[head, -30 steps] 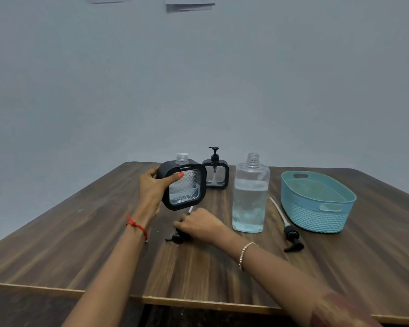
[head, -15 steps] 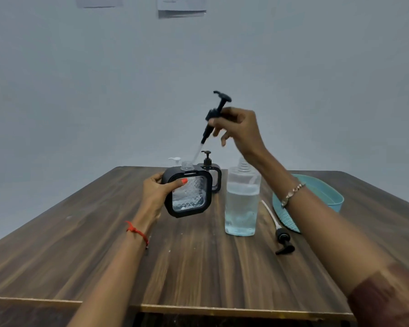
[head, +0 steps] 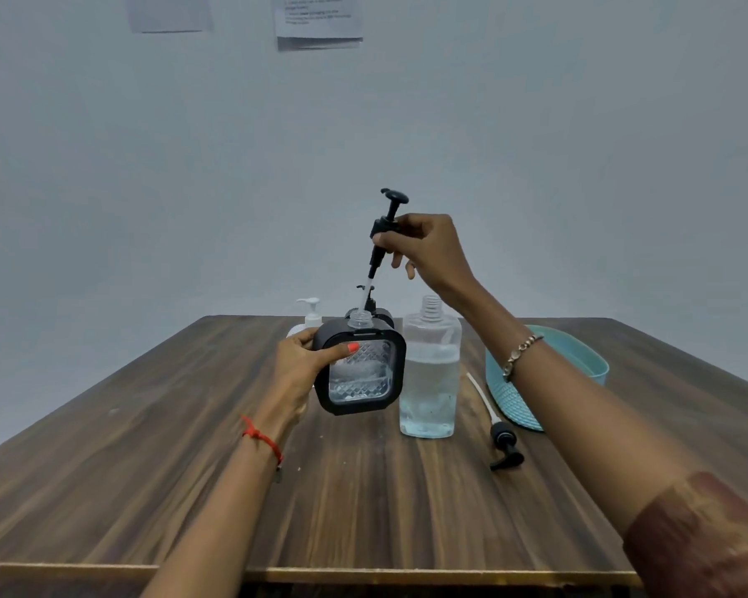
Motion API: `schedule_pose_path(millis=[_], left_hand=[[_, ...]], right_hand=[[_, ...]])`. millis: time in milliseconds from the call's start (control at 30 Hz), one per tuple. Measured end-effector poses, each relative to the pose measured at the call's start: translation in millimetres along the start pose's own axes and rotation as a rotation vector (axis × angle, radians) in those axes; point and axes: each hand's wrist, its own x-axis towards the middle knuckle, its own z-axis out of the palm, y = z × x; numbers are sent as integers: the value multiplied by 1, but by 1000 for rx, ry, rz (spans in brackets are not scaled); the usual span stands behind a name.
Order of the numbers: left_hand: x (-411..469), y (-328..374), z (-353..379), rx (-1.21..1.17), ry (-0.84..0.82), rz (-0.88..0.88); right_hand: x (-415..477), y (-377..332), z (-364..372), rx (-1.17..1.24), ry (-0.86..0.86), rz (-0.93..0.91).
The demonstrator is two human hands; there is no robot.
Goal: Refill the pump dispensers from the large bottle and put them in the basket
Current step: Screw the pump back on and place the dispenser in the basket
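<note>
Fingers of the left hand (head: 296,373) wrap the square black dispenser (head: 360,368), a closed grip holding it above the tabletop (head: 147,468), its neck uncapped. The right hand (head: 424,248) pinches the black pump head (head: 383,228), whose clear tube points down at that neck. Just right stands the large bottle (head: 429,373), capless and partly full. Another pump (head: 504,442) lies beside the blue basket (head: 579,364).

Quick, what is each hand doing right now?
Left hand: closed around the square black dispenser.
Right hand: pinching the black pump head above it.
</note>
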Motion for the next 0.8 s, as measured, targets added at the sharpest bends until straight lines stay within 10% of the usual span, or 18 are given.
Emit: schedule_pose_path(millis=[400, 600, 800], left_hand=[[6, 16, 13, -79, -67, 44], [6, 20, 14, -82, -83, 52], [5, 22, 12, -47, -88, 53]], right_hand=[[-26, 35, 9, -309, -151, 42], [-25, 33, 6, -38, -247, 146], [-27, 35, 8, -93, -55, 95]])
